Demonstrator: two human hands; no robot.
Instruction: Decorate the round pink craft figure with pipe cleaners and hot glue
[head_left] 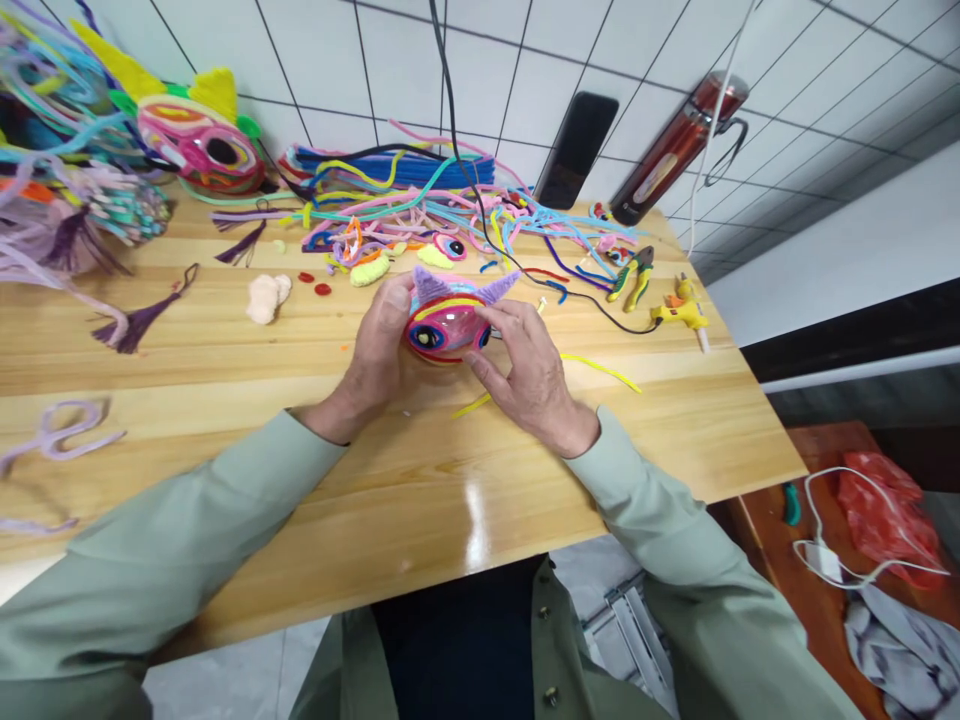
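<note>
A pipe-cleaner animal head (452, 328) with purple pointed ears, blue-ringed eyes and a shiny pink middle is between my hands, just over the table. My left hand (381, 338) wraps its left side, thumb on top. On the other side my right hand (526, 362) grips the edge by one eye with thumb and fingers, partly covering that eye. Yellow pipe cleaner pieces (602, 371) lie beside and under my right hand. Behind the head are a pale yellow shape with an eye (444, 250) and a yellow fuzzy piece (370, 268).
Loose pipe cleaners (420, 205) spread along the wall. A finished-looking head (199, 145) stands back left, near purple tassels (142, 318). To the right are pliers (636, 277), a yellow glue gun (681, 309) with its black cord, a phone (576, 150) and a red thermos (679, 150).
</note>
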